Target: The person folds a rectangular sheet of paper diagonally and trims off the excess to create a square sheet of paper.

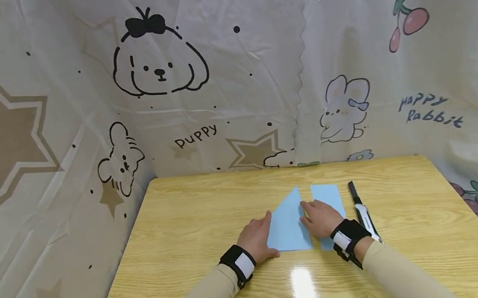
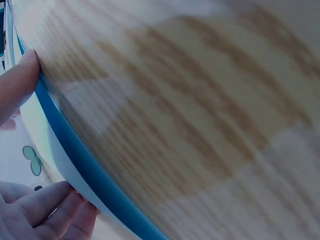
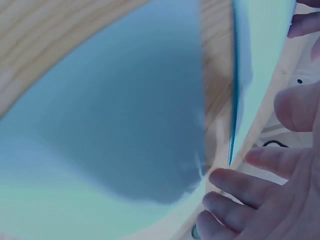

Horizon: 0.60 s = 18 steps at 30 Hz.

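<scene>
A light blue piece of paper (image 1: 288, 227) with a slanted upper-left edge lies on the table. At its left side, my left hand (image 1: 255, 238) rests with thumb and forefinger spread along the edge. The left wrist view shows that thumb and the fingertips (image 2: 77, 210) touching the paper's rim. My right hand (image 1: 322, 218) reaches over a narrow blue paper strip (image 1: 327, 195), its fingertips at the right edge of the slanted piece. In the right wrist view the strip (image 3: 125, 110) is close below, a slit of wood separating it from the other piece (image 3: 260, 50).
A utility knife (image 1: 365, 218) with a dark blade end lies just right of the strip, near my right wrist. The wood-grain table (image 1: 192, 208) meets a printed cloth backdrop (image 1: 233, 95) at the back and left.
</scene>
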{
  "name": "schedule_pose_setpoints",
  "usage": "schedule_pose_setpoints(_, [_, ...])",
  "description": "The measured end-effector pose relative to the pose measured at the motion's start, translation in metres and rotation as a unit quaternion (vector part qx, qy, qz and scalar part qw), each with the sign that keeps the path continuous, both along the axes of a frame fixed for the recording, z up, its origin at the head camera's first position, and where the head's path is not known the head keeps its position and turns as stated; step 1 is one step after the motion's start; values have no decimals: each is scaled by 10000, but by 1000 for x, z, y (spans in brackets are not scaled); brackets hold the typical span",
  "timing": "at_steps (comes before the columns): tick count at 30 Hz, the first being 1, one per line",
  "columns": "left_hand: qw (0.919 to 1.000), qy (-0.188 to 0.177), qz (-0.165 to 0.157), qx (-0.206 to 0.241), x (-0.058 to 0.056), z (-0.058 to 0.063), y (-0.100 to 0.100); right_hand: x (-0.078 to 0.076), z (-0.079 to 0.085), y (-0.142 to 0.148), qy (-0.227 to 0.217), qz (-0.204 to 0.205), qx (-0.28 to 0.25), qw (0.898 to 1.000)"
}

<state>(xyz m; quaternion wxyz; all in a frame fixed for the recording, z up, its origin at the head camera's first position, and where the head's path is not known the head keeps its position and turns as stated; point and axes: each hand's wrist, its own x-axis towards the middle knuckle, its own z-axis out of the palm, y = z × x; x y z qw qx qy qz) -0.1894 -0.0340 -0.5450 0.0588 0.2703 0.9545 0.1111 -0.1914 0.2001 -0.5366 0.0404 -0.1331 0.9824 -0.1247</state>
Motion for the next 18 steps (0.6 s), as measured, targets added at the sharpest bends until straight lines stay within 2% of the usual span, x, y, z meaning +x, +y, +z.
schedule_pose_setpoints(6, [10000,4,-10,42,-3,-2,0,-8,2,-15,-213,-279,-341,9988])
schedule_pose_setpoints(9, [9999,-50,-7,89,-3,-2,-1,-11,5,-19,-450,-463,-743,9951])
schedule_pose_setpoints(12, [9998,-88,-53,192,-3,-2,-2,-14,7,-21,-622,-774,-1132,9886])
schedule_pose_setpoints(15, [9995,-73,-91,288,-3,-1,-3,-17,7,-22,-560,-1134,-1574,9794])
schedule_pose_setpoints(18, [9994,-81,-89,336,-1,-2,-3,-22,7,-21,-610,-1519,-2203,9616])
